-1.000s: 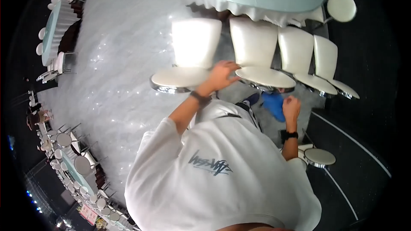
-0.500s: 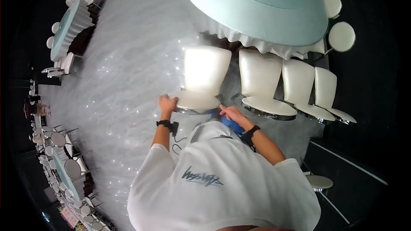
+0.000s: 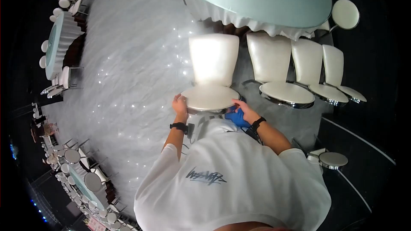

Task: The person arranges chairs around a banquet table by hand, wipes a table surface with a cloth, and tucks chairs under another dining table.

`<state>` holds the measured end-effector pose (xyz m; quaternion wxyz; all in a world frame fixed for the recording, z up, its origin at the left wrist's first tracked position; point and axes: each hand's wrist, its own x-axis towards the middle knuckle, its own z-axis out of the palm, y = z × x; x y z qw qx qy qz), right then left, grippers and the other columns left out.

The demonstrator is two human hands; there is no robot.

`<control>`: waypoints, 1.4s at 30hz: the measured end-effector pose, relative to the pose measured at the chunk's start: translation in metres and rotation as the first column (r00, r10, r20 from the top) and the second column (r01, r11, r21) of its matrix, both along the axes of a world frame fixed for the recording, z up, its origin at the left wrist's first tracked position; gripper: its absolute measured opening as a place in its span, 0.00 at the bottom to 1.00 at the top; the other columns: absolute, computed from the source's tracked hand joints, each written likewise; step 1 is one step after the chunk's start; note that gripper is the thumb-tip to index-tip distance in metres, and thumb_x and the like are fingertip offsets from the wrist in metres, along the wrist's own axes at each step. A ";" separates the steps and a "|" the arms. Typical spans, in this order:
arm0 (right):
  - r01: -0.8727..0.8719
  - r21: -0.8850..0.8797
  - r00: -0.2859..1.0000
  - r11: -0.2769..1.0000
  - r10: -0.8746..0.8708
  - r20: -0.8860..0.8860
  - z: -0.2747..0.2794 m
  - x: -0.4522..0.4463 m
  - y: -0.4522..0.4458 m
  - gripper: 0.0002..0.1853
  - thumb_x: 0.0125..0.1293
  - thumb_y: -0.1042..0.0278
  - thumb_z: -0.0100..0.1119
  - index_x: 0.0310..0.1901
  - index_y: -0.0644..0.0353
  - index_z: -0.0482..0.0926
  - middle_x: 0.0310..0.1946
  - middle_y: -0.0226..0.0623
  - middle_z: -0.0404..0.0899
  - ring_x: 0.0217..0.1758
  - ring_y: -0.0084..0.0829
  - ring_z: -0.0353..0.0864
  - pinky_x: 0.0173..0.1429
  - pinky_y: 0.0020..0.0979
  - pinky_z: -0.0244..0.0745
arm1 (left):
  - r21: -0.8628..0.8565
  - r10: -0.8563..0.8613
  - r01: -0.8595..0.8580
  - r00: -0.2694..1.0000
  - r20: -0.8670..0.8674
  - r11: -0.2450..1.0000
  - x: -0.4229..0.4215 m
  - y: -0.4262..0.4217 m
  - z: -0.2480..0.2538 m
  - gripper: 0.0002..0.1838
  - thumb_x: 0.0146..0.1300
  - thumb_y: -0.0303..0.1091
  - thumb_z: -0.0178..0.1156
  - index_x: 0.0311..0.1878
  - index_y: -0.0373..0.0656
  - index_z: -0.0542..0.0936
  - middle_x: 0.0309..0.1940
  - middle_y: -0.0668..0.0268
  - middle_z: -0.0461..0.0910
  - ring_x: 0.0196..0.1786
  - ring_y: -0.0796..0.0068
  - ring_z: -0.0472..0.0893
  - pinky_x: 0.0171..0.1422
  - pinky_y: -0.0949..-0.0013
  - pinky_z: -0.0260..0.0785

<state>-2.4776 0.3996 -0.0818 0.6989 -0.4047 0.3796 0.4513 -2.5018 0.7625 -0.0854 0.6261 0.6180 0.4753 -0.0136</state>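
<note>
A white padded chair with a metal rim stands in front of me, its round top [image 3: 210, 97] nearest and its white panel [image 3: 214, 59] beyond. My left hand [image 3: 180, 105] grips the left edge of the round top. At its right edge my right hand [image 3: 243, 110] has its fingers closed on the rim. A blue cloth-like item [image 3: 238, 118] shows just under my right hand; whether that hand holds it too, I cannot tell. Both wrists wear black bands.
A round table [image 3: 261, 0] with a pale green top and white skirt stands beyond the chair. More white chairs [image 3: 287, 92] line up on the right. Another round table [image 3: 53, 45] is at the far left, with further chairs. A dark floor area with white lines lies right.
From beside the neighbouring chair, both hands have come to the left chair's two sides and taken hold. The blue item has shifted left with my right hand. The view has shifted too.
</note>
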 end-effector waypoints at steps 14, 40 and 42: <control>0.384 -0.109 0.922 0.917 -0.387 -0.010 -0.023 0.032 0.038 0.15 0.66 0.51 0.78 0.41 0.50 0.83 0.36 0.25 0.78 0.37 0.24 0.76 0.44 0.33 0.80 | 0.105 -0.061 0.052 0.995 0.083 0.993 0.092 0.005 0.015 0.31 0.61 0.20 0.61 0.70 0.37 0.74 0.59 0.49 0.82 0.56 0.58 0.83 0.62 0.58 0.78; -0.071 -0.636 0.808 0.768 0.419 0.415 0.002 -0.010 -0.043 0.34 0.81 0.39 0.55 0.28 0.66 0.83 0.12 0.33 0.74 0.20 0.26 0.77 0.29 0.32 0.68 | 0.127 -0.059 0.072 0.993 -0.101 0.989 0.090 -0.045 0.002 0.20 0.63 0.33 0.61 0.58 0.37 0.84 0.53 0.52 0.87 0.54 0.58 0.85 0.60 0.57 0.77; -0.090 -0.680 0.757 0.728 0.494 0.428 -0.002 -0.043 -0.066 0.28 0.79 0.45 0.61 0.30 0.64 0.84 0.17 0.35 0.78 0.21 0.26 0.79 0.28 0.33 0.70 | 0.186 -0.098 0.108 0.993 -0.061 0.977 0.090 -0.043 0.007 0.20 0.63 0.33 0.61 0.55 0.34 0.85 0.48 0.52 0.88 0.50 0.59 0.85 0.57 0.58 0.77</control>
